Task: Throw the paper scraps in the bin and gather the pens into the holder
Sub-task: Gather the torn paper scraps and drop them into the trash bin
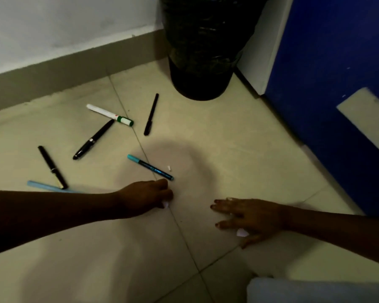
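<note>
Several pens lie scattered on the tiled floor: a white marker with a green cap [109,115], a thin black pen [151,114], a thick black pen [94,139], another black pen [52,167], a teal pen [150,167] and a light blue pen [45,186]. A tiny white paper scrap [169,168] rests beside the teal pen. My left hand [146,196] is closed on a white paper scrap [165,204], low over the floor. My right hand [248,217] is spread flat, with a white scrap [241,232] under its palm. The black bin [204,47] stands at the back.
A blue cabinet [328,68] stands on the right, close to the bin. A white wall with a grey skirting [59,71] runs along the back left. A pale blue object [315,290] fills the bottom right corner. No pen holder is in view.
</note>
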Demonstrator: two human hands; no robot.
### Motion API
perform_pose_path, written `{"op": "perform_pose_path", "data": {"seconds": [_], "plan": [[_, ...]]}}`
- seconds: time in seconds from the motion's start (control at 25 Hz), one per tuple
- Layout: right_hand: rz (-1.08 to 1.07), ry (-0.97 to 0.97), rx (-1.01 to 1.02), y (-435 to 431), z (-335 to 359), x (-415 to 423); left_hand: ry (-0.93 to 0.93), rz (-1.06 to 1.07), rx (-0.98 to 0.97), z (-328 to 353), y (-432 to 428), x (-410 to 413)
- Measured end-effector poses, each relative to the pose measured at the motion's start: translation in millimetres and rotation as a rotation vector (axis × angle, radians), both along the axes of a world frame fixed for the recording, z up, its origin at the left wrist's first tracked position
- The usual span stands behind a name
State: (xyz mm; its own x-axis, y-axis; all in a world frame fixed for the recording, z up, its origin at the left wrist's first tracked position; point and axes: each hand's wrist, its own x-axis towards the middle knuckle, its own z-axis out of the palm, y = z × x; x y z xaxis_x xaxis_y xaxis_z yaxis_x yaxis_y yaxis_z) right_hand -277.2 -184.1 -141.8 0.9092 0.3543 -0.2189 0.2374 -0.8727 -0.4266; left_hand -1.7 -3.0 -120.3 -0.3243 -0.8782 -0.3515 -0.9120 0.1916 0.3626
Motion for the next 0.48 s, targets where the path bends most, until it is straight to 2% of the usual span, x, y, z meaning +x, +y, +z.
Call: {"op": "perform_pose_path", "data": {"seconds": [0.04, 0.12, 0.24, 0.28, 0.36, 0.48], "plan": [[0.021, -0.029, 0.023, -1, 1, -5, 0.009, -0.040, -0.070, -1, -2, 0], [-0.012, -0.103, 0.012, -6, -4, -17, -0.004, -0.058, -0.030, -5, -2, 3], [-0.333, -0.203, -0.025, -7, -1, -16, -0.044, -0.060, -0.040, -4, -3, 0], [-0.386, -0.239, -0.036, -9, -2, -12, -0.035, 0.012, -0.054, -2, -3, -5], [-0.416, -0.298, 0.083, -14, -3, 2, 0.032, 0.282, -0.037, 8, -8, -8], [-0.532, -0.359, 0.158, -19, 0, 31, 0.140, 0.667, -0.179, 28, -33, 13]]}}
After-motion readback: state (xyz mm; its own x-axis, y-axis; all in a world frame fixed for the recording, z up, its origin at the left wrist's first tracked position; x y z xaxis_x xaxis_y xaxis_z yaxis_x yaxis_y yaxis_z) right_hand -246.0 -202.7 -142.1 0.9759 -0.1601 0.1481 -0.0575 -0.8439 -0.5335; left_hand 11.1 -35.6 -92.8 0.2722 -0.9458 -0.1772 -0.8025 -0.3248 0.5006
